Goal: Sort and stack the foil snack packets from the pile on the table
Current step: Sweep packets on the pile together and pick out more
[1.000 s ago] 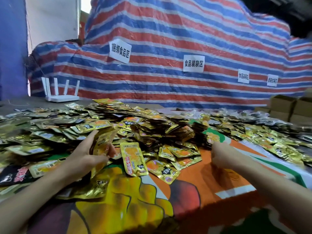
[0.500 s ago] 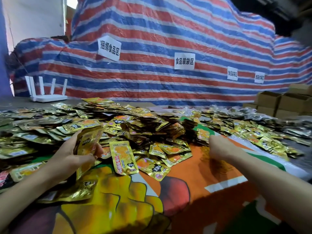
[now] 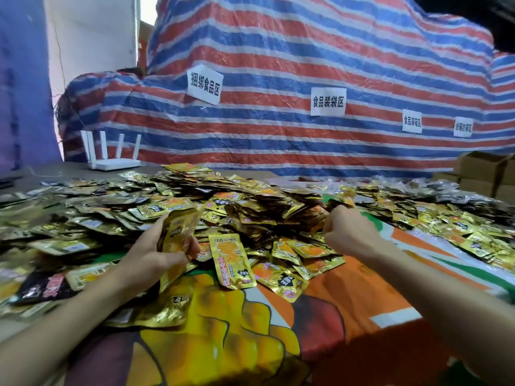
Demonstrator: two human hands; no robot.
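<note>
A big pile of gold foil snack packets covers the table's middle and left. My left hand grips a small upright stack of gold packets at the pile's near edge. One gold packet with an orange print lies flat just right of that stack. My right hand is at the pile's right edge, its back towards me and its fingers curled. The fingertips are hidden, so I cannot tell if they pinch a packet.
More packets are spread over the right side of the table. A black packet lies at the left. A printed orange and yellow cloth covers the near table. A white router and cardboard boxes stand at the back, before a striped tarp.
My right hand has moved forward and left to the pile's edge. My left hand still holds its stack in about the same place. The view has swung a little.
</note>
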